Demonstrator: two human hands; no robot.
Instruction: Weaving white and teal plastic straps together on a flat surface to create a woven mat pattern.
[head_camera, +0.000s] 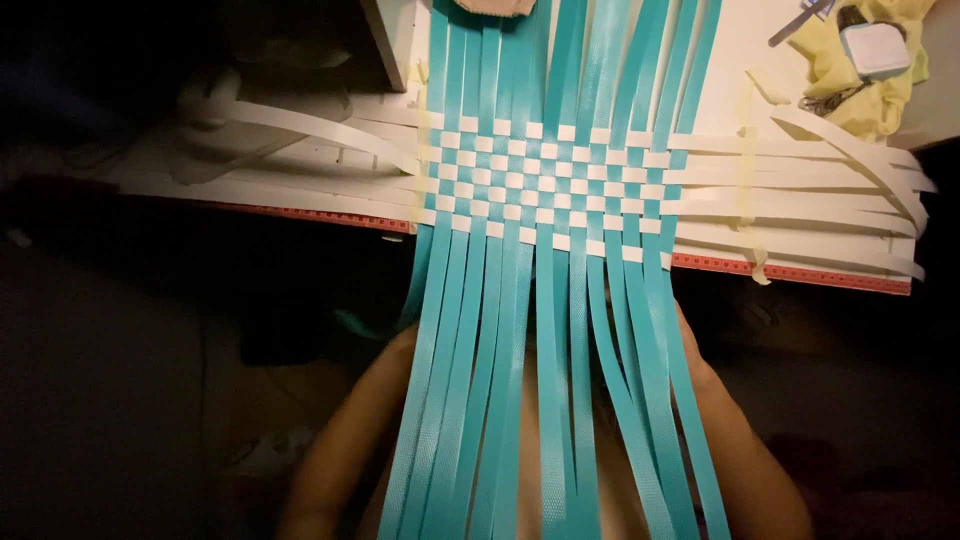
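Your white table (740, 60) fills the top of the view, with a red ruler edge (800, 272) running along its near side. Across it lies the biggest piece of work: the checkered woven panel (545, 185), teal and white, sitting at the table's near edge, right in the middle of the view. The teal strips (500, 400) run away from you over the table and hang down off the edge toward you, fanning over your arms. The white strips (800, 190) cross them and trail off left and right along the table, pinned by pale tape (745, 180) on the right side.

Below the edge, your left forearm (345, 440) comes up under the hanging teal strips on the left; your right forearm (740, 440) does the same on the right. Both hands are hidden behind the strips, so I cannot tell whether your fingers are apart or clamped on anything.

Far corner, top right: a yellow cloth (865, 95), with a small white box (875, 48) resting on it and a dark cord (825, 98) beside it.
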